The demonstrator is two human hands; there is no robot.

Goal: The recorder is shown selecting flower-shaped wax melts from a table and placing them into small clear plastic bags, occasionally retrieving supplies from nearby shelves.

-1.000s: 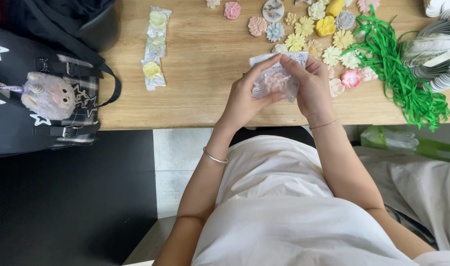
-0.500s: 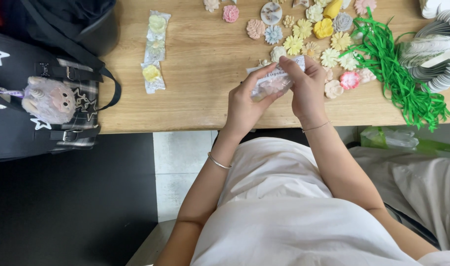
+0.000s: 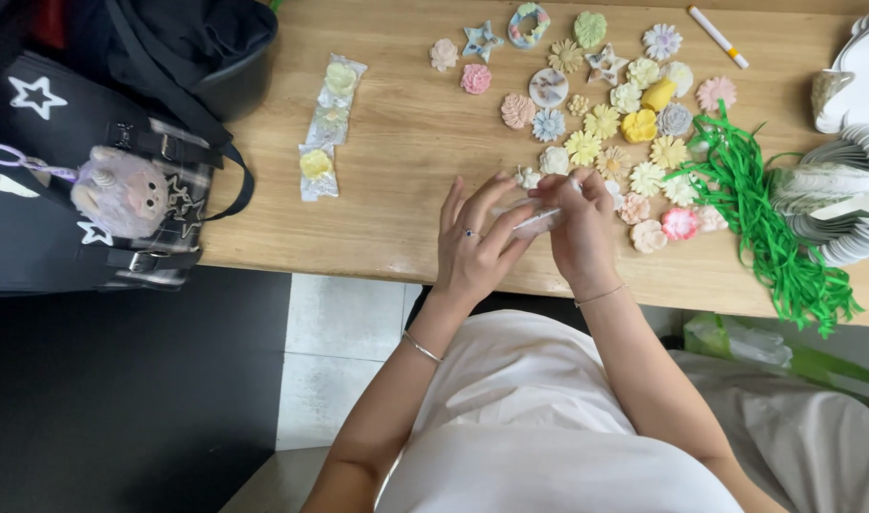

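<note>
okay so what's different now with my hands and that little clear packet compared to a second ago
Both hands have come down from chest height towards the wooden table. The left hand has opened, its fingers spread, with only thumb and fingertips on the clear packet; before, both hands cupped it closely. The right hand still pinches its upper end. The pastel flower pieces, the green shreds and the black bag lie as before.

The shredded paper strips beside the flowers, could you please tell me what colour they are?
Bright green; the shredded paper strips show best in the head view.
</note>
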